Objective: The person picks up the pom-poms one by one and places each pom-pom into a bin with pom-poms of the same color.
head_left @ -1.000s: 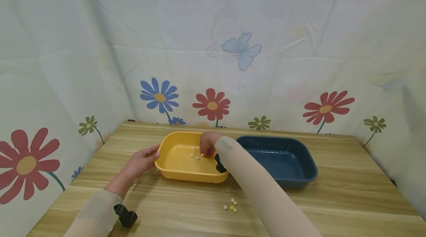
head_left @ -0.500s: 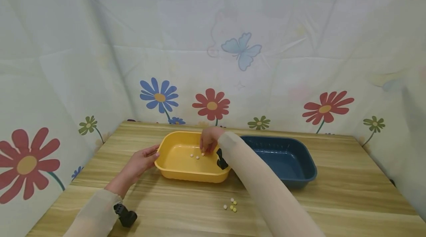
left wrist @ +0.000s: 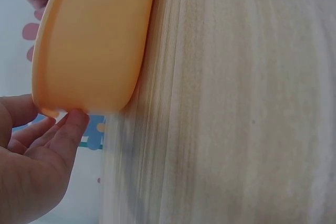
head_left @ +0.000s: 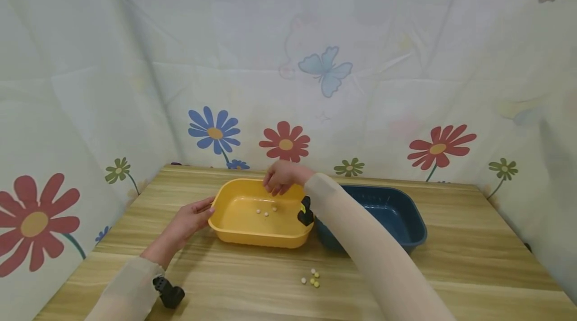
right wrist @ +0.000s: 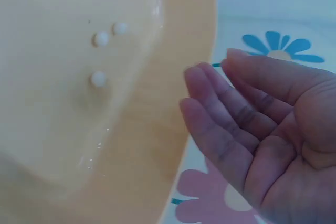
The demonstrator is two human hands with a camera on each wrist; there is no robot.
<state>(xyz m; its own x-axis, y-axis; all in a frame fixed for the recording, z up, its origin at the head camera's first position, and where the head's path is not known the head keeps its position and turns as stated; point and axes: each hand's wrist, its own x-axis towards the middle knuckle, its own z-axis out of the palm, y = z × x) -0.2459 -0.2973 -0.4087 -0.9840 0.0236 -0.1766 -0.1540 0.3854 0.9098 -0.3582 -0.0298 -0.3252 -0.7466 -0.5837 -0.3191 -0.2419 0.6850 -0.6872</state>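
A yellow plastic basin [head_left: 257,238] stands on the wooden table. My left hand [head_left: 191,218] pinches its left rim; in the left wrist view, fingers [left wrist: 23,109] lie at the lip while the thumb meets the outer wall. Three small white bead-like balls [head_left: 266,214] lie on the basin floor. Over the basin's back right part hovers my right hand [head_left: 284,177], raised above the balls. The right wrist view shows the right-hand fingers [right wrist: 215,140] loosely bent with nothing between them. Nearest to that hand there are the basin's wall [right wrist: 173,103] and the white balls [right wrist: 98,79].
A dark blue basin [head_left: 416,226] stands right beside the yellow one, partly hidden by the right sleeve [head_left: 356,231]. In front of the basins lie several small white and yellow balls [head_left: 312,281]. A flowered cloth [head_left: 374,60] hangs behind the table [head_left: 243,286].
My right hand has let go of a white ball on the basin floor and risen up and back, its fingers loosening. The left hand keeps its place on the rim.
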